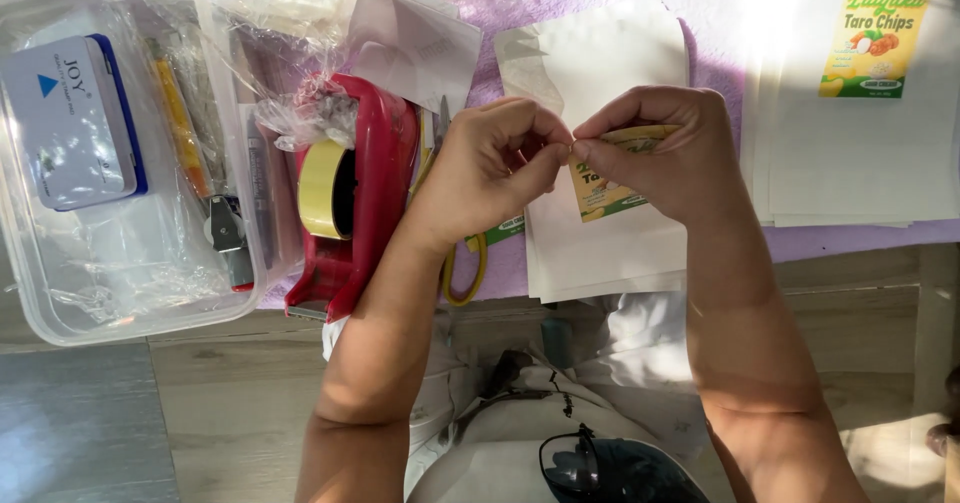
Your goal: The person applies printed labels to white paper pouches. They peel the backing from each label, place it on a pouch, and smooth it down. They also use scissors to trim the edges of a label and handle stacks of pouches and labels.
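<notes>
Far to the left of your left hand, a clear plastic box holds a flat white-and-blue case. Just left of that hand stands a red tape dispenser with a yellow roll. Your left hand pinches the edge of a small yellow label, fingers closed on it. Your right hand grips the same label, thumb to fingertips. Beneath both hands lies a stack of white pouches; yellow-handled scissors lie below your left hand.

left: tape dispenser, scissors crowd | right: flat paper stack
</notes>
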